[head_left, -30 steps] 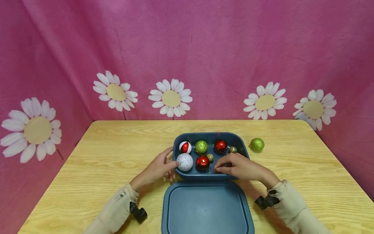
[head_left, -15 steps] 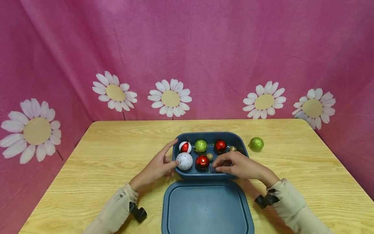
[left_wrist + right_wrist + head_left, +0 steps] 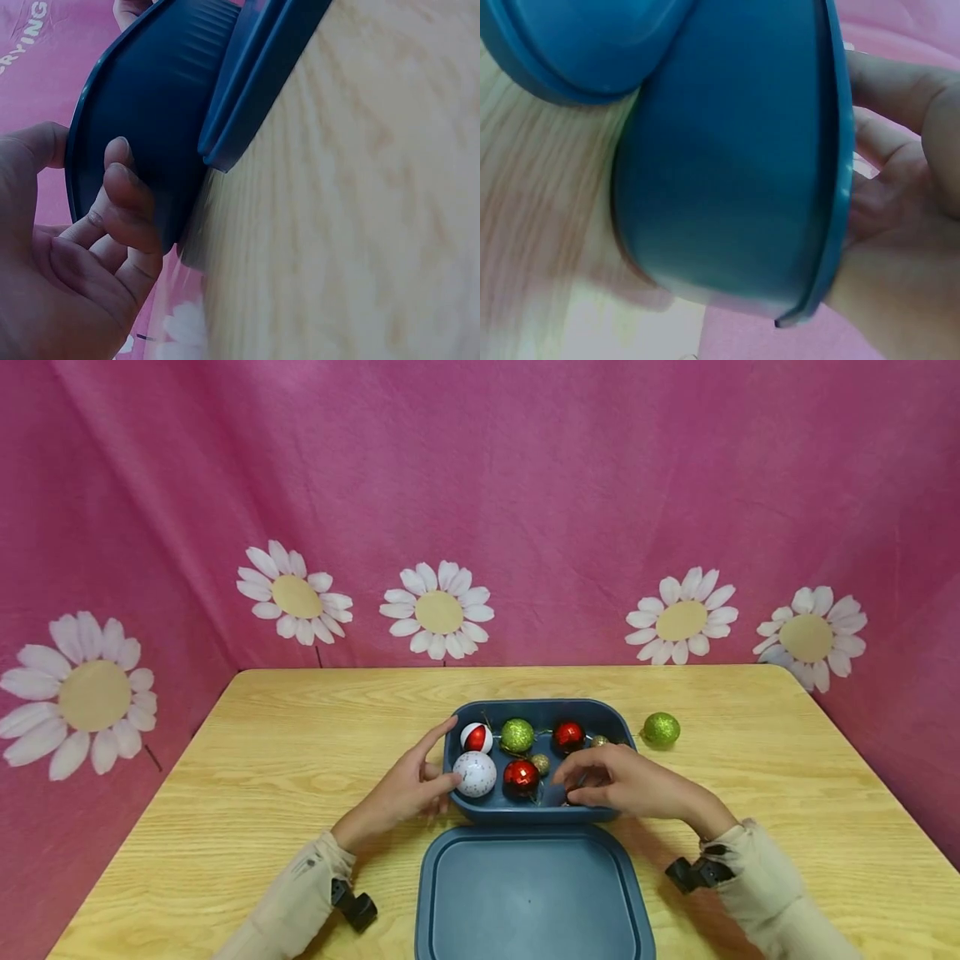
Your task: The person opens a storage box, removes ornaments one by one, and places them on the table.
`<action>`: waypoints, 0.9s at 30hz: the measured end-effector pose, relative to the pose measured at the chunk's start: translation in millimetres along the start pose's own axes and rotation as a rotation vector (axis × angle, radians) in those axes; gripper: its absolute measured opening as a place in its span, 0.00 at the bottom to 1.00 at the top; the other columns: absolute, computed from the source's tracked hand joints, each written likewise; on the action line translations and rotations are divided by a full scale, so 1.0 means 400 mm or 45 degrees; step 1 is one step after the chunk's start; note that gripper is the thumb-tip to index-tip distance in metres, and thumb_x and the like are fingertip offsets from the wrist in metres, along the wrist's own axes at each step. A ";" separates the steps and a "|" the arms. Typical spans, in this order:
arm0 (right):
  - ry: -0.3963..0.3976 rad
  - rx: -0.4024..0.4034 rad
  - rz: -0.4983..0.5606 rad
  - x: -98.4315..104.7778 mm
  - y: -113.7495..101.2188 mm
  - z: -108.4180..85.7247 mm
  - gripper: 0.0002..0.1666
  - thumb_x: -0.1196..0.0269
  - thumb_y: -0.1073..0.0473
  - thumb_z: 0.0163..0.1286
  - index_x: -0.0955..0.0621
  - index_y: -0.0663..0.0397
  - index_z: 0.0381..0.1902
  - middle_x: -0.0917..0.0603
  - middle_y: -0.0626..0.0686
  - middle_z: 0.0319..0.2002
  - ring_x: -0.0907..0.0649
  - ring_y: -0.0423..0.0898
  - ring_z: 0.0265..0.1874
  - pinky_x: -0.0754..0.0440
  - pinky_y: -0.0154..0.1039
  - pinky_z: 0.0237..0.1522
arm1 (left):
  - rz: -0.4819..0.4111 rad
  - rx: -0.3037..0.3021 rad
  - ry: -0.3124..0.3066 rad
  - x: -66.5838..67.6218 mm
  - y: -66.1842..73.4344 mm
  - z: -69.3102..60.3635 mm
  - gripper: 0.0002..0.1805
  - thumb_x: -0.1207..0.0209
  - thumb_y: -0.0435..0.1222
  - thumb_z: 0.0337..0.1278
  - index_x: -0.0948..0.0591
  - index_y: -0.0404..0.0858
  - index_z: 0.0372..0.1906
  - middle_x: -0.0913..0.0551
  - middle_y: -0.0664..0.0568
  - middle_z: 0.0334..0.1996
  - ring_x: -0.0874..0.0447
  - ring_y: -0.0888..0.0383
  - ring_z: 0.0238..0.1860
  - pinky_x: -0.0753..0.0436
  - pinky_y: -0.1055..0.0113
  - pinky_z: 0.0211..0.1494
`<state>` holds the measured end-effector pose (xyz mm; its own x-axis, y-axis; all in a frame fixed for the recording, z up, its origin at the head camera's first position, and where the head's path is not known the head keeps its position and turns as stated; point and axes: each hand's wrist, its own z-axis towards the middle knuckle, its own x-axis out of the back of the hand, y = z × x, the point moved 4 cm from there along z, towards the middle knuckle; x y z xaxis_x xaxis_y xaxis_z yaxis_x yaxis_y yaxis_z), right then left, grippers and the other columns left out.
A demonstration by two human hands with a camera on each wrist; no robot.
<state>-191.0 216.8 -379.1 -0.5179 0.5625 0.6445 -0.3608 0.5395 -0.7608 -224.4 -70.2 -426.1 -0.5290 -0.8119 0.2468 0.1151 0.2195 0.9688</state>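
Note:
A blue-grey plastic box (image 3: pixel 555 814) holds several Christmas balls. My left hand (image 3: pixel 408 785) grips its left wall, thumb over the rim beside a speckled white ball (image 3: pixel 475 774), other fingers against the outside; the left wrist view shows these fingers (image 3: pixel 127 195) curled at the wall. My right hand (image 3: pixel 626 781) reaches over the right side into the box, fingers bent downward. What lies under its fingertips is mostly hidden; in the right wrist view the box wall (image 3: pixel 727 172) covers them. Nearby lie a shiny red ball (image 3: pixel 521 778) and a small gold ball (image 3: pixel 540 764).
Along the box's back are a red-and-white ball (image 3: pixel 476 737), a green glitter ball (image 3: pixel 517 736) and another red ball (image 3: pixel 568 737). A second green ball (image 3: pixel 662 729) lies on the table right of the box. The matching lid (image 3: pixel 532 893) lies in front.
My left index finger has risen from outside the box to its rim. My right hand, still inside the box, has shifted slightly right. The balls in view stay in place.

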 end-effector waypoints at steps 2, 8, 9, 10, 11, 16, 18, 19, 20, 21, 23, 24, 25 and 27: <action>0.010 -0.004 -0.023 0.009 -0.006 -0.006 0.14 0.35 0.61 0.70 0.16 0.54 0.52 0.14 0.53 0.45 0.17 0.45 0.39 0.17 0.38 0.40 | -0.005 0.008 0.000 0.000 0.002 -0.001 0.43 0.40 0.35 0.67 0.48 0.56 0.79 0.21 0.44 0.19 0.24 0.53 0.18 0.23 0.66 0.20; 0.053 -0.046 -0.053 0.049 -0.016 -0.036 0.16 0.36 0.60 0.71 0.18 0.54 0.55 0.15 0.51 0.44 0.18 0.46 0.41 0.17 0.39 0.42 | -0.012 0.011 0.000 -0.002 0.009 -0.004 0.43 0.41 0.35 0.68 0.50 0.54 0.80 0.20 0.44 0.19 0.24 0.53 0.17 0.23 0.66 0.19; 0.060 -0.050 -0.050 0.055 -0.018 -0.041 0.16 0.36 0.60 0.71 0.19 0.54 0.55 0.15 0.50 0.43 0.17 0.46 0.41 0.17 0.39 0.42 | -0.010 0.013 0.001 -0.002 0.009 -0.004 0.43 0.41 0.35 0.68 0.50 0.54 0.80 0.20 0.44 0.18 0.24 0.53 0.17 0.23 0.66 0.19; 0.066 -0.049 -0.044 0.061 -0.019 -0.046 0.16 0.37 0.60 0.71 0.19 0.54 0.55 0.15 0.51 0.44 0.17 0.46 0.41 0.16 0.38 0.42 | -0.005 0.014 0.001 -0.002 0.009 -0.005 0.43 0.41 0.35 0.68 0.50 0.54 0.80 0.20 0.45 0.18 0.24 0.52 0.17 0.23 0.66 0.19; 0.072 -0.047 -0.040 0.067 -0.020 -0.051 0.16 0.37 0.61 0.71 0.19 0.54 0.56 0.15 0.51 0.44 0.17 0.46 0.42 0.16 0.38 0.43 | 0.002 0.014 0.001 -0.002 0.008 -0.004 0.43 0.41 0.35 0.68 0.50 0.54 0.80 0.20 0.45 0.18 0.24 0.53 0.17 0.23 0.66 0.19; 0.095 -0.023 -0.060 0.094 -0.028 -0.072 0.17 0.37 0.60 0.72 0.20 0.55 0.56 0.14 0.52 0.45 0.16 0.45 0.44 0.16 0.38 0.43 | 0.004 0.010 -0.008 0.001 0.006 -0.004 0.43 0.40 0.35 0.68 0.49 0.55 0.80 0.20 0.45 0.19 0.24 0.53 0.18 0.22 0.66 0.20; 0.105 -0.021 -0.075 0.101 -0.029 -0.077 0.17 0.37 0.60 0.72 0.20 0.54 0.57 0.14 0.50 0.45 0.16 0.45 0.44 0.16 0.38 0.42 | 0.000 0.006 -0.011 0.002 0.005 -0.005 0.43 0.40 0.35 0.67 0.48 0.55 0.79 0.20 0.44 0.19 0.24 0.53 0.18 0.23 0.66 0.20; 0.110 -0.026 -0.081 0.104 -0.028 -0.080 0.17 0.37 0.60 0.72 0.20 0.54 0.58 0.14 0.49 0.45 0.16 0.44 0.44 0.16 0.38 0.42 | -0.001 0.005 -0.012 0.002 0.005 -0.005 0.43 0.40 0.35 0.67 0.48 0.55 0.79 0.20 0.44 0.19 0.24 0.53 0.18 0.23 0.66 0.20; 0.114 -0.030 -0.085 0.108 -0.028 -0.083 0.17 0.37 0.59 0.72 0.20 0.53 0.58 0.14 0.48 0.45 0.15 0.44 0.44 0.16 0.37 0.42 | -0.002 0.004 -0.012 0.002 0.005 -0.005 0.42 0.40 0.35 0.67 0.48 0.55 0.79 0.20 0.44 0.19 0.24 0.53 0.18 0.23 0.66 0.20; 0.118 -0.032 -0.093 0.111 -0.028 -0.085 0.17 0.37 0.58 0.72 0.20 0.52 0.58 0.14 0.48 0.45 0.15 0.43 0.43 0.16 0.37 0.42 | 0.001 0.005 -0.011 0.002 0.005 -0.005 0.42 0.40 0.35 0.67 0.48 0.55 0.79 0.20 0.44 0.19 0.24 0.53 0.18 0.23 0.66 0.20; 0.130 -0.032 -0.106 0.119 -0.028 -0.091 0.17 0.37 0.57 0.72 0.19 0.52 0.57 0.14 0.47 0.44 0.15 0.43 0.42 0.16 0.37 0.43 | 0.003 0.007 -0.009 0.002 0.006 -0.005 0.42 0.40 0.35 0.67 0.48 0.55 0.79 0.20 0.44 0.19 0.24 0.53 0.18 0.23 0.66 0.20; 0.138 -0.038 -0.115 0.124 -0.029 -0.095 0.17 0.37 0.56 0.72 0.19 0.52 0.57 0.14 0.47 0.43 0.15 0.42 0.41 0.16 0.37 0.43 | 0.004 0.009 -0.008 0.002 0.006 -0.005 0.43 0.40 0.35 0.67 0.48 0.55 0.79 0.20 0.44 0.19 0.24 0.53 0.18 0.23 0.66 0.20; 0.149 -0.042 -0.125 0.130 -0.030 -0.098 0.17 0.37 0.55 0.72 0.19 0.52 0.56 0.14 0.47 0.42 0.14 0.42 0.40 0.16 0.37 0.43 | 0.004 0.010 -0.007 0.002 0.006 -0.005 0.43 0.40 0.35 0.67 0.48 0.55 0.79 0.20 0.44 0.19 0.24 0.53 0.18 0.23 0.66 0.20; 0.172 -0.052 -0.137 0.142 -0.031 -0.105 0.16 0.37 0.54 0.72 0.19 0.52 0.55 0.14 0.47 0.40 0.14 0.42 0.38 0.16 0.37 0.42 | 0.007 0.012 -0.004 0.003 0.008 -0.005 0.43 0.40 0.35 0.67 0.48 0.55 0.79 0.20 0.44 0.19 0.24 0.53 0.18 0.23 0.66 0.20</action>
<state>-183.4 268.1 -329.9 -0.3677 0.5777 0.7287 -0.3752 0.6248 -0.6847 -222.9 -71.4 -422.6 -0.5310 -0.8089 0.2524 0.1104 0.2293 0.9671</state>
